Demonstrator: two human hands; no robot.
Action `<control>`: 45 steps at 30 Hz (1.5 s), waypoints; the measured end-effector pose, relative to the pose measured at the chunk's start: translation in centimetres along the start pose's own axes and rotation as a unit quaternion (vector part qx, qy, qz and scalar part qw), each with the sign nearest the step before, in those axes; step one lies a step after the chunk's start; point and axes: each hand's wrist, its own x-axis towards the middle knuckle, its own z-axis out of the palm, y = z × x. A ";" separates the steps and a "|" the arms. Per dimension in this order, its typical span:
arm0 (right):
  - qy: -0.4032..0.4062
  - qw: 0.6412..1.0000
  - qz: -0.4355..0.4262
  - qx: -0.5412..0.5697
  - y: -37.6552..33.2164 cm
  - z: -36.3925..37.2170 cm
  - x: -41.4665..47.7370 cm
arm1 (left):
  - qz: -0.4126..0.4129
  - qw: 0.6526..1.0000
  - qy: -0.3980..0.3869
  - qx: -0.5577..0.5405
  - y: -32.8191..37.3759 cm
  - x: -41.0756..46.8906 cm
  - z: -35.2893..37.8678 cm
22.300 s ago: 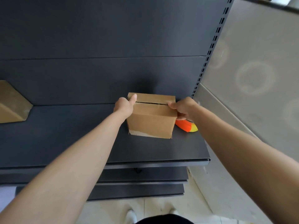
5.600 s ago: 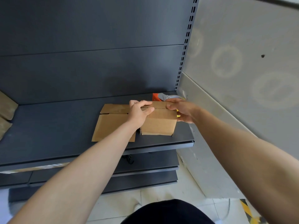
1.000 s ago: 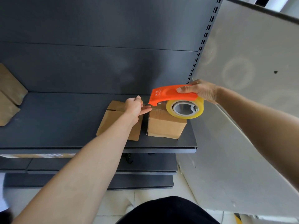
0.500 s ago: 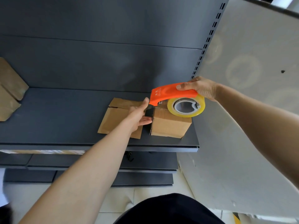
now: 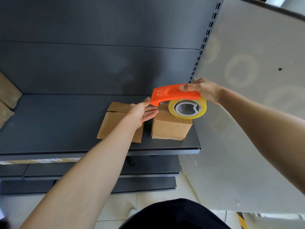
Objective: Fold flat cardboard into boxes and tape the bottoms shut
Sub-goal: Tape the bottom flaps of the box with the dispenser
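A small folded cardboard box (image 5: pixel 170 128) stands on the dark shelf (image 5: pixel 49 123) near its right end. My right hand (image 5: pixel 202 90) grips an orange tape dispenser (image 5: pixel 171 95) with a yellowish tape roll (image 5: pixel 187 108), held just over the box's top. My left hand (image 5: pixel 142 112) lies with straight fingers against the box's left top edge, right at the dispenser's front tip. A flat piece of cardboard (image 5: pixel 115 123) lies on the shelf left of the box, partly under my left arm.
More cardboard pieces (image 5: pixel 6 100) lean at the shelf's far left. A grey wall panel (image 5: pixel 255 96) rises close on the right, beside a slotted upright (image 5: pixel 204 42). Lower shelves (image 5: pixel 148 169) sit beneath, and pale floor tiles below them.
The dispenser has come down a little closer over the box. My left hand has shifted from the box's left side up toward its top edge, near the dispenser's tip.
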 end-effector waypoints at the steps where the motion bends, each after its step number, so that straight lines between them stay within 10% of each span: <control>1: 0.000 1.000 0.001 -0.003 0.0 0.0 0.0 | 0.010 1.000 0.007 0.011 0.0 0.0 0.1; 19: 0.020 0.997 0.044 -0.054 2.4 -3.3 -2.7 | 0.114 0.985 0.058 0.120 -0.4 -0.5 2.7; 45: 0.045 0.983 0.106 -0.145 2.2 -3.5 -2.0 | 0.036 0.989 0.090 0.113 -2.3 2.6 1.9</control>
